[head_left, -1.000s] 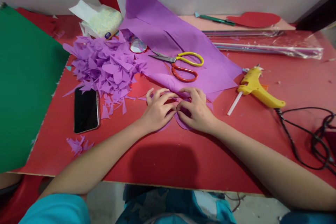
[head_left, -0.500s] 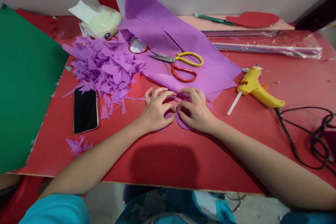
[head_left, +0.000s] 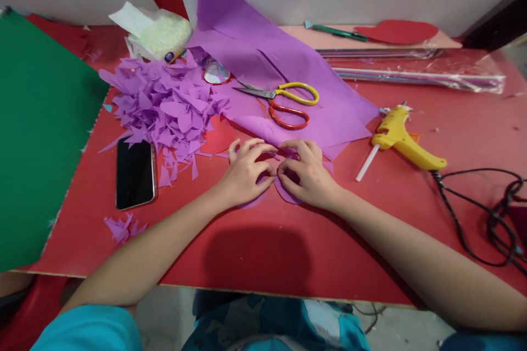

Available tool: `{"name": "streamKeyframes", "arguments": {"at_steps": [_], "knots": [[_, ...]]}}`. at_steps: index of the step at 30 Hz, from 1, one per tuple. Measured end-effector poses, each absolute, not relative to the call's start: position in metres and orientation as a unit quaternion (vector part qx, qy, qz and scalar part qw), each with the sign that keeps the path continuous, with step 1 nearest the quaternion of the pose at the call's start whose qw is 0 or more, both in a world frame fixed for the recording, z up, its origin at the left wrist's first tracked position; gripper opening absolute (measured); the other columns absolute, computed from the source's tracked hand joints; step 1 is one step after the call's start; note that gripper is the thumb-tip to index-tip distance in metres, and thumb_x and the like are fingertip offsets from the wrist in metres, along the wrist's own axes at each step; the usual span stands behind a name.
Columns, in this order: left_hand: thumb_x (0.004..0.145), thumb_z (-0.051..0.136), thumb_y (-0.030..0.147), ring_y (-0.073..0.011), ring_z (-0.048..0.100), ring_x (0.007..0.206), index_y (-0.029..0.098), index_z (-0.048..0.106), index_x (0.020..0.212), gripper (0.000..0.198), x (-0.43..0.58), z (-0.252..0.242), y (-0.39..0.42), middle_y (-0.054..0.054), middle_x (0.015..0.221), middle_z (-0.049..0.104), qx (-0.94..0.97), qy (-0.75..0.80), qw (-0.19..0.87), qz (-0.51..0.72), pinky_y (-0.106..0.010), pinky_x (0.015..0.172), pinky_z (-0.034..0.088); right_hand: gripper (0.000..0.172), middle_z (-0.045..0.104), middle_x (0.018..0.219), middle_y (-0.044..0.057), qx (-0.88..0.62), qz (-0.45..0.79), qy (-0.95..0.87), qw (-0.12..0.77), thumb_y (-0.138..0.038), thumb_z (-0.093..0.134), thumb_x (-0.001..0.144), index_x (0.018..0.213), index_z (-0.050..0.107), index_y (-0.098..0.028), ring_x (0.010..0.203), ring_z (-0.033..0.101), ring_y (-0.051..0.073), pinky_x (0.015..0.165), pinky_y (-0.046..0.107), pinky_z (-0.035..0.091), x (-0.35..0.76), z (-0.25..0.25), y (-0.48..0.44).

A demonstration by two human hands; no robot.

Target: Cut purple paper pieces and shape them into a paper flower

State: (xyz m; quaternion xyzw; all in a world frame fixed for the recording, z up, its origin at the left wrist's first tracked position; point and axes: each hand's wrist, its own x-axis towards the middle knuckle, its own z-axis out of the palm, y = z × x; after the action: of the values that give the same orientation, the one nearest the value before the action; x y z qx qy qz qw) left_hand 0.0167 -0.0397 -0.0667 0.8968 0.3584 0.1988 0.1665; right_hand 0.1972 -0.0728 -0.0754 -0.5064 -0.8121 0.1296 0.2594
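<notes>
My left hand and my right hand meet over a purple paper cut-out on the red table. Thumb and forefinger of each hand are pinched together on the paper, the fingertips almost touching at its middle. Rounded purple edges show below both palms; the rest of the cut-out is covered by my fingers. Just beyond my hands lies a large purple paper sheet, partly folded. On that sheet rest scissors with one yellow and one red handle.
A heap of purple paper scraps partly covers a phone at left. A yellow glue gun with its black cord lies at right. Behind are a tissue pack, a green pen and plastic-wrapped sticks. Green board stands far left.
Both hands keep their pinch in nearly the same place. Slightly more of the purple paper edge shows under my left palm; nothing else has visibly moved.
</notes>
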Motion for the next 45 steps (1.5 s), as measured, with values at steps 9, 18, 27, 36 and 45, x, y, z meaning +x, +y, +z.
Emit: {"name": "streamKeyframes", "arguments": {"at_steps": [9, 18, 27, 36, 45], "knots": [[0.08, 0.056, 0.023, -0.0259, 0.041, 0.118, 0.019, 0.063, 0.072, 0.011, 0.0162, -0.0692, -0.0396, -0.004, 0.119, 0.059, 0.905, 0.341, 0.149, 0.204, -0.053, 0.099, 0.018, 0.011, 0.051, 0.116, 0.011, -0.501, 0.126, -0.816, 0.26, -0.019, 0.053, 0.079, 0.076, 0.064, -0.017, 0.109, 0.041, 0.029, 0.087, 0.046, 0.035, 0.1975, -0.0762, -0.0724], [0.078, 0.06, 0.027, -0.0266, 0.041, 0.118, 0.022, 0.064, 0.084, 0.01, 0.0157, -0.0702, -0.0399, -0.006, 0.121, 0.056, 0.895, 0.365, 0.148, 0.211, -0.051, 0.099, 0.021, 0.01, 0.054, 0.113, 0.012, -0.496, 0.13, -0.816, 0.267, -0.018, 0.055, 0.078, 0.075, 0.064, -0.016, 0.108, 0.043, 0.029, 0.088, 0.045, 0.035, 0.1972, -0.0758, -0.0721], [0.078, 0.059, 0.026, -0.0271, 0.039, 0.12, 0.022, 0.066, 0.074, 0.009, 0.0153, -0.0705, -0.0392, -0.004, 0.123, 0.056, 0.901, 0.357, 0.143, 0.199, -0.052, 0.1, 0.021, 0.011, 0.053, 0.114, 0.012, -0.498, 0.141, -0.815, 0.262, -0.019, 0.054, 0.079, 0.076, 0.064, -0.017, 0.109, 0.041, 0.029, 0.088, 0.046, 0.035, 0.1975, -0.0757, -0.0721], [0.081, 0.057, 0.024, -0.0271, 0.04, 0.119, 0.021, 0.066, 0.073, 0.013, 0.0162, -0.0713, -0.0398, -0.005, 0.121, 0.058, 0.906, 0.342, 0.129, 0.216, -0.053, 0.099, 0.021, 0.011, 0.052, 0.114, 0.011, -0.499, 0.143, -0.814, 0.259, -0.019, 0.053, 0.079, 0.077, 0.064, -0.018, 0.109, 0.041, 0.03, 0.087, 0.047, 0.035, 0.1974, -0.075, -0.0722], [0.082, 0.056, 0.026, -0.0261, 0.04, 0.119, 0.021, 0.065, 0.074, 0.013, 0.0165, -0.0703, -0.0407, -0.005, 0.12, 0.059, 0.882, 0.372, 0.112, 0.266, -0.053, 0.1, 0.023, 0.024, 0.049, 0.109, 0.012, -0.529, 0.21, -0.72, 0.396, -0.021, 0.054, 0.079, 0.103, 0.05, -0.019, 0.106, 0.048, 0.024, 0.087, 0.043, 0.043, 0.2015, -0.0778, -0.07]]}}
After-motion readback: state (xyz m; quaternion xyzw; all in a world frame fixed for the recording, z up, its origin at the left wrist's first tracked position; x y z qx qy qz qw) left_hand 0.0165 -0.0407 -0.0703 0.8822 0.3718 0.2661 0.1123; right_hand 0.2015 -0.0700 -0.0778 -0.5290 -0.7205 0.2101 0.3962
